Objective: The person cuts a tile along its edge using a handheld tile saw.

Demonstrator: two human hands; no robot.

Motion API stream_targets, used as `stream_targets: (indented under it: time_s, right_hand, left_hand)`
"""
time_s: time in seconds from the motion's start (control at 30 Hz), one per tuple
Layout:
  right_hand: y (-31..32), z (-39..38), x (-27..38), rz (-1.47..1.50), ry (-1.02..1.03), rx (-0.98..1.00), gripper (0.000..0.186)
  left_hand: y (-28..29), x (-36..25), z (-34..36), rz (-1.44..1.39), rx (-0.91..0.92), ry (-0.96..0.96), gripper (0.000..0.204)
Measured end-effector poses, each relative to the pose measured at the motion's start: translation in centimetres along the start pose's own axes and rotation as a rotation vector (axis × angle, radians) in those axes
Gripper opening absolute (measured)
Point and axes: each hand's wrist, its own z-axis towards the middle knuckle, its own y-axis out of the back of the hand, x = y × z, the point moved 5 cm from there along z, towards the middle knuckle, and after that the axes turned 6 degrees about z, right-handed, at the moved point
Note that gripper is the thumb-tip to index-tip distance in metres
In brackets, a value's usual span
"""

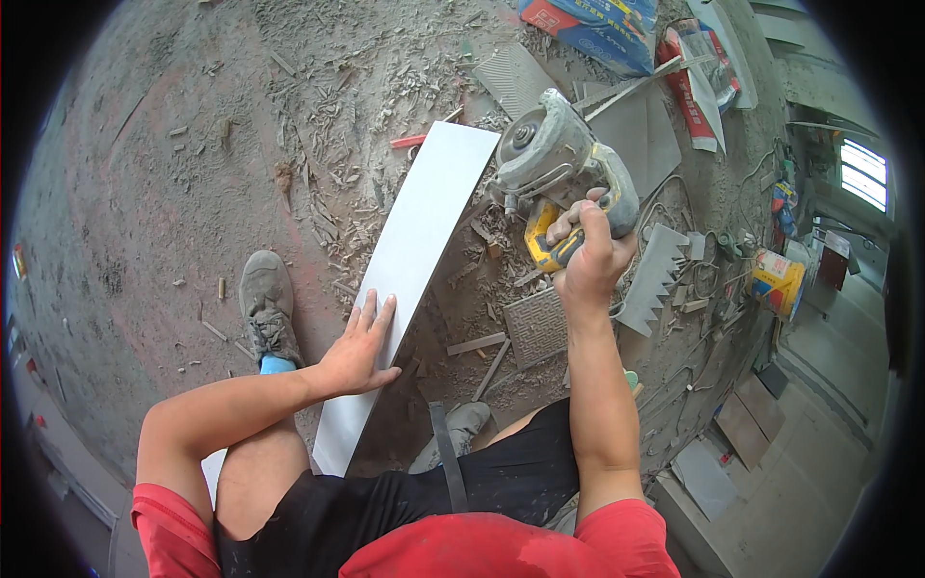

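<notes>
On the dusty floor (145, 193), amid tile scraps: long white tile (414, 260) pinned flat under the left hand (358, 349), grip released, fingers spread for steadiness. Just right of its far end, angle grinder (554, 169) lifted clear, right hand (588, 255) clenched round the handle.

From my remote view, the cutter's (559, 159) blade is hidden beneath its dusty guard. The white tile's (409, 260) near end disappears behind my operator's knee. The right hand (585, 260) covers the yellow grip. Objects at the right rim blur beyond telling.
</notes>
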Motion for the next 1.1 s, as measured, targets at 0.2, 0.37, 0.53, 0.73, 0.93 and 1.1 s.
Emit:
stream_targets:
  time_s: [0.2, 0.37, 0.53, 0.73, 0.93, 1.1]
  right_hand:
    - [-0.11, 0.13, -0.06, -0.006, -0.001, 0.000, 0.018]
    - [-0.22, 0.27, -0.09, -0.027, 0.004, 0.010, 0.018]
    - [-0.39, 0.20, -0.05, -0.041, 0.017, 0.010, 0.018]
    - [-0.40, 0.17, -0.14, -0.025, -0.014, 0.004, 0.020]
    - [-0.60, 0.33, -0.23, -0.026, -0.006, 0.008, 0.020]
    - [-0.76, 0.40, -0.25, -0.029, -0.002, 0.033, 0.019]
  left_hand:
    - [0.01, 0.03, 0.01, 0.003, 0.009, 0.010, 0.118]
    - [0.17, -0.12, 0.00, -0.003, 0.018, 0.026, 0.118]
    - [0.13, -0.10, -0.05, 0.000, 0.012, 0.022, 0.117]
    - [0.30, -0.21, 0.02, 0.015, 0.055, 0.049, 0.118]
    - [-0.06, 0.08, 0.05, 0.003, 0.013, 0.023, 0.116]
    - [-0.05, 0.12, -0.10, 0.012, 0.005, 0.021, 0.116]
